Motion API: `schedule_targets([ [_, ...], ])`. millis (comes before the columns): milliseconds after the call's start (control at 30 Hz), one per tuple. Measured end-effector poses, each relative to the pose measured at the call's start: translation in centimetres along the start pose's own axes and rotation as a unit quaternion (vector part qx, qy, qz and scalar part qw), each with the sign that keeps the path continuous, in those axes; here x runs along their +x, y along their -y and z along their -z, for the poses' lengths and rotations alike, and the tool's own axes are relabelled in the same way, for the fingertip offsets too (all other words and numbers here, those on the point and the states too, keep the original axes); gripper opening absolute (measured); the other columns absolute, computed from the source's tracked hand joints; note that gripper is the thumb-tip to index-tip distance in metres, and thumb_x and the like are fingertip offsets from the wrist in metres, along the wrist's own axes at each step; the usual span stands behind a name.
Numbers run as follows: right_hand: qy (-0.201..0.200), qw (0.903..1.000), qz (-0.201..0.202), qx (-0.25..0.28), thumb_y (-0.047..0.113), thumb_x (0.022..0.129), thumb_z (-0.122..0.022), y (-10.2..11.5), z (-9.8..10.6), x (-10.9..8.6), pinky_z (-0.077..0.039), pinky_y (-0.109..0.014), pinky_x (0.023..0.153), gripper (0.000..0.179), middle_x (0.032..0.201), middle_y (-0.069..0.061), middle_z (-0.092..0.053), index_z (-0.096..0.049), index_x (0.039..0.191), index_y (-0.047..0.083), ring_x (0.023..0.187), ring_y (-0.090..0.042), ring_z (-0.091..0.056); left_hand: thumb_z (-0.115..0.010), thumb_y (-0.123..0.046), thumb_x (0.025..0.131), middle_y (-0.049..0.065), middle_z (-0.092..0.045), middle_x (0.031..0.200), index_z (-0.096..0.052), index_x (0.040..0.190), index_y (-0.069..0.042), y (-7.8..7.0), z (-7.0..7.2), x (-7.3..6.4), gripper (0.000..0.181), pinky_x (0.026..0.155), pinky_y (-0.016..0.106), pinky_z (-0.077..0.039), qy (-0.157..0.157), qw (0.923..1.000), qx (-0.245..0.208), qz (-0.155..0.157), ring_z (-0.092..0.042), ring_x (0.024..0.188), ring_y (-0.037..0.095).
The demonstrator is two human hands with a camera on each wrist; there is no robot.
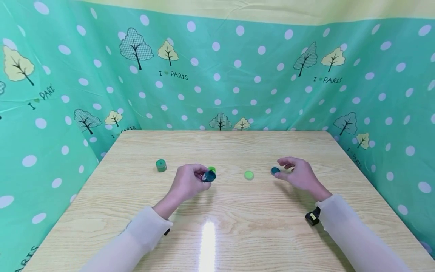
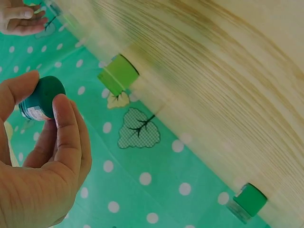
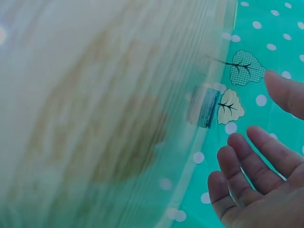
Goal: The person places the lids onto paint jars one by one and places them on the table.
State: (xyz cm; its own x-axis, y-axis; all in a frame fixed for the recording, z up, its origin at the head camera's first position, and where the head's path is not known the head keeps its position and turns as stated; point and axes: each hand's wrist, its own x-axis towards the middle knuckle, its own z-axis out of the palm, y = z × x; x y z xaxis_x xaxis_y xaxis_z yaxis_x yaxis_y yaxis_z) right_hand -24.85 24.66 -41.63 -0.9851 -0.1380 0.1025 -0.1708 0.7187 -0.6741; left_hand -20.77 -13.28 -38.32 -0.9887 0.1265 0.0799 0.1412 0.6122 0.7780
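Observation:
My left hand (image 1: pixel 190 180) pinches a small dark teal paint jar (image 1: pixel 209 176) between thumb and fingers, tilted above the table; a white label (image 2: pixel 35 113) shows on its side in the left wrist view. Just behind it stands a light green jar (image 1: pixel 212 169), partly hidden in the head view. On the right, a dark teal lid (image 1: pixel 275 171) lies on the wood. My right hand (image 1: pixel 299 174) is beside that lid, its thumb tip at the lid's edge in the head view. In the right wrist view, the fingers (image 3: pixel 256 166) are loosely spread and hold nothing.
A light green lid (image 1: pixel 249 175) lies flat between the hands. Farther left stands a green jar (image 1: pixel 161 165) with its lid on. The wooden table (image 1: pixel 238 234) ends at a polka-dot curtain (image 1: pixel 217 64) at the back and sides.

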Motion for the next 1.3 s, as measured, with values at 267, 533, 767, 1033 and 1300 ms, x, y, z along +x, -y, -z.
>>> schedule_targets([
  [267, 0.015, 0.9994, -0.027, -0.017, 0.023, 0.089, -0.081, -0.2, -0.2, 0.5, -0.052, -0.047, 0.088, 0.053, 0.125, -0.017, -0.065, -0.063, 0.134, 0.002, 0.112, -0.035, -0.060, -0.089, -0.003, 0.076, 0.001, -0.073, 0.087, -0.077, 0.102, -0.006, -0.3, -0.6, -0.1, 0.029, 0.073, 0.028, -0.060, 0.006, 0.9998, -0.006, -0.019, -0.067, 0.078, 0.013],
  [533, 0.029, 0.9982, -0.043, -0.031, 0.025, 0.088, -0.082, -0.1, -0.2, 1.0, -0.052, -0.041, 0.083, 0.053, 0.123, -0.018, -0.066, -0.065, 0.132, 0.000, 0.106, -0.032, -0.060, -0.089, -0.003, 0.076, 0.000, -0.073, 0.087, -0.077, 0.101, -0.006, -0.5, -0.8, -0.3, 0.028, 0.072, 0.027, -0.060, 0.010, 0.9993, -0.003, -0.036, -0.068, 0.077, 0.012],
  [767, 0.042, 0.9968, -0.058, -0.037, 0.023, 0.087, -0.084, 0.2, -0.2, 1.3, -0.053, -0.040, 0.082, 0.053, 0.122, -0.019, -0.066, -0.065, 0.131, -0.001, 0.103, -0.031, -0.060, -0.089, -0.004, 0.076, 0.000, -0.073, 0.086, -0.078, 0.102, -0.006, -0.7, -0.8, -0.4, 0.028, 0.072, 0.028, -0.060, 0.011, 0.9992, -0.001, -0.037, -0.068, 0.077, 0.012],
  [1033, 0.059, 0.9941, -0.081, -0.041, 0.020, 0.086, -0.085, 0.3, -0.4, 1.8, -0.051, -0.043, 0.088, 0.055, 0.121, -0.018, -0.065, -0.063, 0.132, -0.002, 0.105, -0.031, -0.059, -0.089, -0.003, 0.076, 0.001, -0.073, 0.087, -0.077, 0.102, -0.005, -0.8, -0.9, -0.4, 0.028, 0.073, 0.027, -0.060, 0.015, 0.9992, -0.004, -0.038, -0.068, 0.077, 0.011],
  [1300, 0.070, 0.9924, -0.084, -0.057, 0.017, 0.085, -0.084, 0.5, -0.6, 2.1, -0.051, -0.044, 0.089, 0.055, 0.118, -0.018, -0.064, -0.063, 0.132, -0.003, 0.105, -0.031, -0.059, -0.089, -0.004, 0.076, 0.001, -0.074, 0.088, -0.078, 0.102, -0.005, -0.8, -0.9, -0.4, 0.028, 0.073, 0.027, -0.060, 0.015, 0.9991, 0.000, -0.041, -0.069, 0.078, 0.011],
])
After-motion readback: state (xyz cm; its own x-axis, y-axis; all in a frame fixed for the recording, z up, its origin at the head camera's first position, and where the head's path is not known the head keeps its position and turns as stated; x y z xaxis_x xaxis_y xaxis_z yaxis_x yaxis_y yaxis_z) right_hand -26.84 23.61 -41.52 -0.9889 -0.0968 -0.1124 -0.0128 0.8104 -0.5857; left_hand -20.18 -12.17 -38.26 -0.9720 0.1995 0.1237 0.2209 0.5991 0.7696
